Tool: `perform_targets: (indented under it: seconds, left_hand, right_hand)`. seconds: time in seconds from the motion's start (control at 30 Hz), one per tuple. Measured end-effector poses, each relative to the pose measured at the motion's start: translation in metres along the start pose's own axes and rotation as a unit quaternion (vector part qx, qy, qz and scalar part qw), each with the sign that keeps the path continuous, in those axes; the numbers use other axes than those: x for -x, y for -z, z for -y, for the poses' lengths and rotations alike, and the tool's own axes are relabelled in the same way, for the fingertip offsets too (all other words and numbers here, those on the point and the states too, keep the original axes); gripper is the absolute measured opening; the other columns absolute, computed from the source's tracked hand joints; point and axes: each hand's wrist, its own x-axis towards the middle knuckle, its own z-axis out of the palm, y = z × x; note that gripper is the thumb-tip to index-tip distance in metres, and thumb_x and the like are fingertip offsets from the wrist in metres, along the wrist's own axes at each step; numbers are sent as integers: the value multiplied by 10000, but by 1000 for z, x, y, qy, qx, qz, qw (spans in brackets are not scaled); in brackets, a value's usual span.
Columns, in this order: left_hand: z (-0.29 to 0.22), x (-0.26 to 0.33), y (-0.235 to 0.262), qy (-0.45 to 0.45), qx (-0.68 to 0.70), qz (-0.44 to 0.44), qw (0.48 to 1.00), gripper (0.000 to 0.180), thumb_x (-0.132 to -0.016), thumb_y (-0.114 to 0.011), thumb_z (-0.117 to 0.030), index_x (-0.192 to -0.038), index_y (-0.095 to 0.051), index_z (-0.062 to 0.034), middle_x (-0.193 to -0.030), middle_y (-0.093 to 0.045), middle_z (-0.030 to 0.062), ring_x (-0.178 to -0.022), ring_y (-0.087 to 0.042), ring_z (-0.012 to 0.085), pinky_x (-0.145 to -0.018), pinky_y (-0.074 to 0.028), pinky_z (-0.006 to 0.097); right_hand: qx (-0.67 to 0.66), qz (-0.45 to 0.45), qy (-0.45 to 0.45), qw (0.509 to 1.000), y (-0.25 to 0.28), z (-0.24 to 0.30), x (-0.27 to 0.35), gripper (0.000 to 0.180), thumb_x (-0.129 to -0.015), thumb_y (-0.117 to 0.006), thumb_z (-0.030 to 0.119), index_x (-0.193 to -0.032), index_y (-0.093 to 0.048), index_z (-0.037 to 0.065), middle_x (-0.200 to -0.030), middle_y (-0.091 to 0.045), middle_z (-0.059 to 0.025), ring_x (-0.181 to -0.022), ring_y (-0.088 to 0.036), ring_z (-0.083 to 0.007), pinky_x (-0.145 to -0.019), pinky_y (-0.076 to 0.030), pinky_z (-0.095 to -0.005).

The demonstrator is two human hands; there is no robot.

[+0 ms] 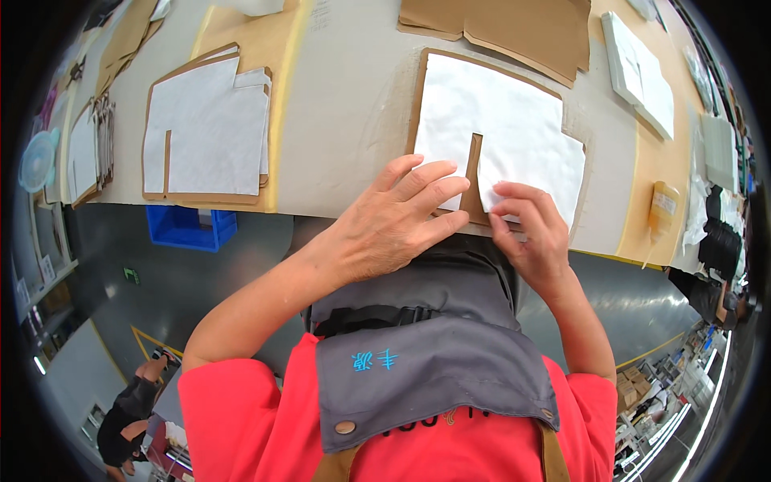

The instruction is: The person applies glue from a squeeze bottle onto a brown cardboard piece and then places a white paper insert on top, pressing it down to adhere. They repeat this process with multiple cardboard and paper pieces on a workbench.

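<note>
A white sheet piece [490, 100] with a stepped right edge and a slit lies on a slightly larger brown piece [475, 173] at the table's near edge. Brown shows along its rim and through the slit. My left hand [401, 213] rests on the white piece left of the slit, fingers spread and bent a little. On the other side of the slit, my right hand [530, 233] has its thumb and forefinger pinched at the white piece's lower corner. Whether the pinch also takes in the brown layer is hidden.
To the left lies a similar stack of white-on-brown pieces [205, 128], with more stacked pieces [88, 145] beyond. Brown sheets [506, 32] lie at the back, a white stack [638, 72] and a yellow bottle [663, 209] at right. Below the table stands a blue crate [189, 229].
</note>
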Motion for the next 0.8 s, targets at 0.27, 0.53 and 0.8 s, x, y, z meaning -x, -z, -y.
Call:
perform_targets:
  seconds: [0.27,0.53,0.8]
  left_hand:
    - [-1,6,10,31,-1,-8,999,287,-828,-632,-53,-1089,-707,-144,-1278,-557,40,-1275,-491,231,-1099,-382,440]
    - [7,11,13,30,-21,-2,999,320,-800,-652,-65,-1114,-704,-109,-1145,-608,21,-1169,-543,219,-1033,-423,419]
    - [10,10,15,16,-32,25,999,316,-804,-662,-95,-1117,-697,-118,-1137,-612,1,-1153,-545,215,-1006,-426,405]
  right_hand:
    - [29,9,78,997,-1,1,0,267,-740,-740,17,-989,-661,74,-1122,-655,-45,-1073,-645,-249,-864,-491,-370]
    - [83,40,127,988,0,-4,6,400,-712,-712,42,-1111,-701,82,-1150,-674,-21,-1082,-630,-219,-906,-482,-364]
    - [92,40,147,984,2,-7,6,417,-699,-711,52,-1115,-699,72,-1146,-670,-21,-1088,-621,-213,-915,-475,-377]
